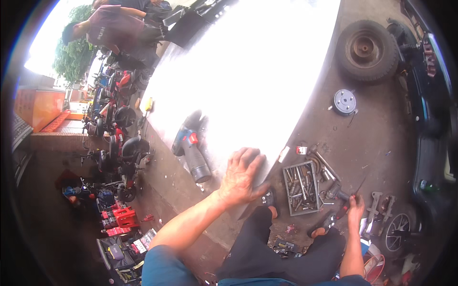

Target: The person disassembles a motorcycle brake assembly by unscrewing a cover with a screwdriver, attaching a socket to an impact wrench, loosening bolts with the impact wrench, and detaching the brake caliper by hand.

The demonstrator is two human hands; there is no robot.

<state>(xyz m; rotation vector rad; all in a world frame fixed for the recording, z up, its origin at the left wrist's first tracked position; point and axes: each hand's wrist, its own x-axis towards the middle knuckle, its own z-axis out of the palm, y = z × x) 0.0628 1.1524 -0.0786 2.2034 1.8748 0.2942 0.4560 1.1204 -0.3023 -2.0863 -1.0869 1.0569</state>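
My left hand [243, 177] grips the near edge of the pale, brightly lit metal sheet [238, 81], fingers curled on top and thumb at the side. Beside it a cordless power tool [195, 159] with a red switch lies on the sheet. My right hand [355, 212] is down at the lower right, closed on a dark tool [342, 209] with red on it; its exact kind is unclear. A grey tray of sockets [286, 190] stands on the floor between my hands, with loose metal tools around it.
A wheel [367, 51] and a round metal drum [344, 101] lie on the floor [315, 133] at right, beside a dark vehicle body [429, 143]. At upper left a person [112, 28] bends beside the sheet. Parked motorbikes [126, 117] and red stools [126, 217] line the left.
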